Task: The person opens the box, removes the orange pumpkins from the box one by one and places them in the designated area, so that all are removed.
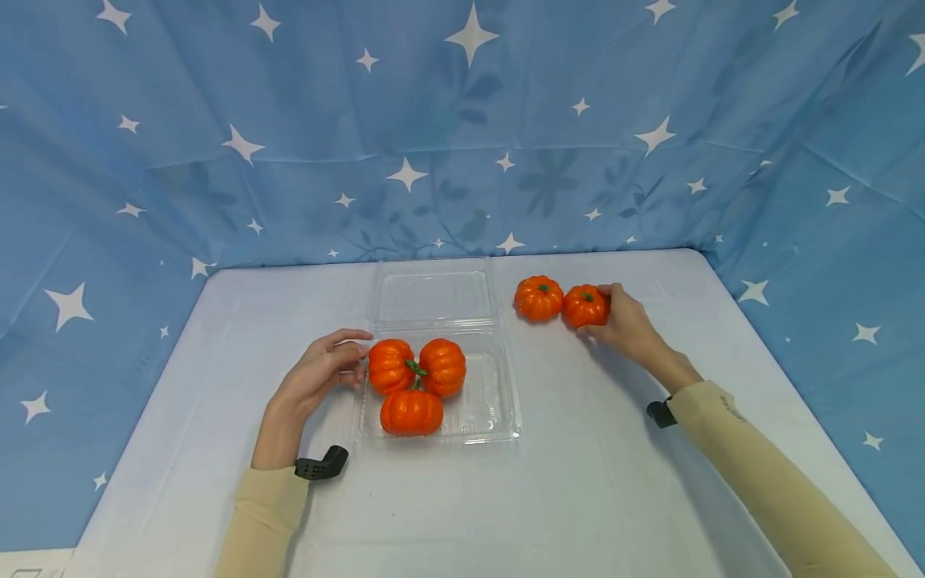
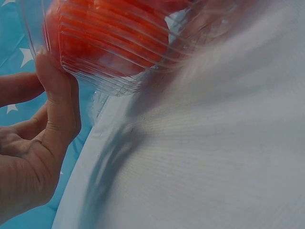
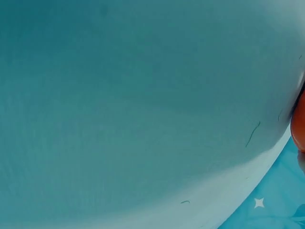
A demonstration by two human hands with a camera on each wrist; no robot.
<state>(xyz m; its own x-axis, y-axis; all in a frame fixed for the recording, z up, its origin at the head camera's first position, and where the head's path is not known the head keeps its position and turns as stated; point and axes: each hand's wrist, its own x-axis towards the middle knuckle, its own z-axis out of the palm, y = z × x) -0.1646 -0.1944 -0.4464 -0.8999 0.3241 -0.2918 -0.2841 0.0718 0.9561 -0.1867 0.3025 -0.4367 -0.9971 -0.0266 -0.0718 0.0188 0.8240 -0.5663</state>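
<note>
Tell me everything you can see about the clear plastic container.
The clear container looks like thin, ribbed plastic. It lies open on the white table, its lid folded back on the far side. Three orange pumpkins cluster toward its left part. The left hand is at its left side, seemingly touching it.

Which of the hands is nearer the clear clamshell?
Left. Left hand is at the left side of the clamshell; right hand is off to its right, gripping an orange pumpkin.
</note>
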